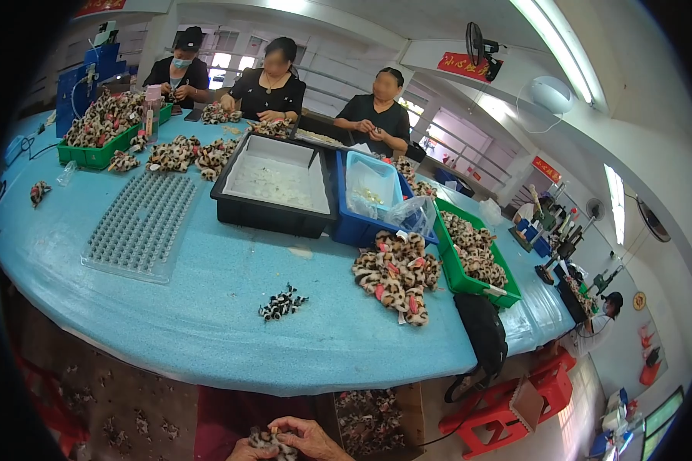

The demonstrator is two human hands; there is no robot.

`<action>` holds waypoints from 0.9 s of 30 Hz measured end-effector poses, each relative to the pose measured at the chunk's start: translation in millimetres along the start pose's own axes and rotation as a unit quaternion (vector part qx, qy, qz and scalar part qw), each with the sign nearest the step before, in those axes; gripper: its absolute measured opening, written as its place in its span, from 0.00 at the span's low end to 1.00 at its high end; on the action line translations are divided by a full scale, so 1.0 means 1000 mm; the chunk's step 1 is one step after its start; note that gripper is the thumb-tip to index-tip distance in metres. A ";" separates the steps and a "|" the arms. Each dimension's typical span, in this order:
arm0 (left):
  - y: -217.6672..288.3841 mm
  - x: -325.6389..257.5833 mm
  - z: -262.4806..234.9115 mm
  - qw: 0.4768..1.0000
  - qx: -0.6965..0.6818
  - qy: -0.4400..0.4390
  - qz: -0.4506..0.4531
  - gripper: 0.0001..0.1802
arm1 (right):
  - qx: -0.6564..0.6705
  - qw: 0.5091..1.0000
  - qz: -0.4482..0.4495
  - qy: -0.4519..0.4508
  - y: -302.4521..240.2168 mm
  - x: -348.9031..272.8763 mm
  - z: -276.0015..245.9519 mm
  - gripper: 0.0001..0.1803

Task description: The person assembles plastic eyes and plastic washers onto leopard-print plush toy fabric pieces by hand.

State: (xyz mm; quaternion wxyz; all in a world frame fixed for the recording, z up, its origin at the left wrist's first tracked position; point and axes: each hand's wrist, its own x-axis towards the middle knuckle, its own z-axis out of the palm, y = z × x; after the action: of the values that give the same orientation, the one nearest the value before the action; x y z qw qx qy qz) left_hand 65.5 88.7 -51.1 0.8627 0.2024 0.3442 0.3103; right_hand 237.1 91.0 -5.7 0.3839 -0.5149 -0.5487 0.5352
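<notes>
Low at the front, below the table edge, a small fuzzy leopard-print plush piece [266, 441] is held between both of my hands. My left hand [246, 451] closes on it from the left side. From the right, the fingers of my right hand [314, 439] curl over its top, with a small light-coloured bit at the fingertips. The lower parts of both hands run out of the picture. On the blue table [207, 330] ahead lie a small heap of black-and-white pieces [283, 303] and, further right, a pile of leopard-print plush pieces [397, 276] with pink patches.
A clear tray of grey pegs [134, 230], a black tub [273, 219] and a blue bin [349, 232] stand on the table. Green crates [92, 158] hold plush pieces. Three people [269, 88] sit opposite. A black bag [482, 334] hangs at the right edge, near red stools [507, 407].
</notes>
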 end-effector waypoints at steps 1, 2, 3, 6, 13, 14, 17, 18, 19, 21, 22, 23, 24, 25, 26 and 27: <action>-0.003 -0.001 -0.001 1.000 0.017 -0.002 -0.003 0.15 | 0.033 0.999 0.016 0.004 0.000 -0.001 0.001 0.07; -0.006 -0.001 -0.001 0.999 0.033 -0.003 -0.006 0.16 | 0.066 0.997 0.032 0.007 0.001 -0.001 0.001 0.07; -0.009 -0.001 -0.003 0.999 0.033 -0.003 -0.005 0.16 | 0.066 0.997 0.031 0.006 0.002 0.000 0.003 0.07; -0.014 -0.004 -0.005 0.988 -0.133 -0.062 -0.038 0.16 | 0.065 0.997 0.011 0.041 0.015 0.002 0.006 0.07; -0.024 0.000 -0.010 0.994 -0.106 0.002 -0.013 0.16 | 0.003 0.998 0.012 0.058 0.013 -0.001 0.003 0.07; -0.024 0.001 -0.008 0.996 -0.056 0.065 -0.005 0.16 | 0.010 0.998 0.015 0.057 0.014 -0.002 0.002 0.07; -0.025 0.005 -0.011 0.998 -0.026 0.065 -0.002 0.14 | 0.010 0.997 0.052 0.054 0.012 -0.006 0.002 0.06; -0.024 0.006 -0.010 0.998 -0.026 0.065 -0.001 0.14 | 0.010 0.997 0.052 0.054 0.016 -0.005 0.002 0.06; -0.022 0.005 -0.009 0.997 -0.019 0.072 -0.004 0.14 | 0.010 0.998 0.026 0.059 0.019 -0.004 0.002 0.06; -0.022 0.005 -0.009 0.997 -0.012 0.079 -0.006 0.14 | 0.011 0.998 0.000 0.064 0.024 -0.004 0.002 0.06; -0.024 0.007 -0.010 0.996 -0.003 0.085 -0.004 0.14 | 0.025 0.998 0.012 0.061 0.023 -0.003 0.002 0.06; -0.026 0.009 -0.011 0.996 0.005 0.090 -0.001 0.14 | 0.038 0.997 0.023 0.059 0.022 -0.003 0.002 0.06; -0.028 0.009 -0.012 0.996 0.004 0.091 -0.001 0.14 | 0.038 0.997 0.023 0.059 0.023 -0.003 0.002 0.06; -0.029 0.010 -0.012 0.996 -0.001 0.091 -0.002 0.14 | 0.028 0.998 0.025 0.058 0.025 -0.002 0.002 0.06; -0.029 0.011 -0.012 0.996 -0.005 0.091 -0.004 0.14 | 0.018 0.998 0.027 0.058 0.026 -0.002 0.001 0.06; -0.028 0.010 -0.010 0.996 -0.006 0.090 -0.003 0.14 | 0.018 0.998 0.027 0.058 0.026 -0.002 0.001 0.06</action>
State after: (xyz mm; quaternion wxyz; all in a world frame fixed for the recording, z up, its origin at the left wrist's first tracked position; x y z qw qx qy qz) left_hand 74.9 77.0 -78.6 0.8303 0.1677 0.4196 0.3262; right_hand 240.3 86.1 -30.9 0.4098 -0.5526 -0.5017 0.5244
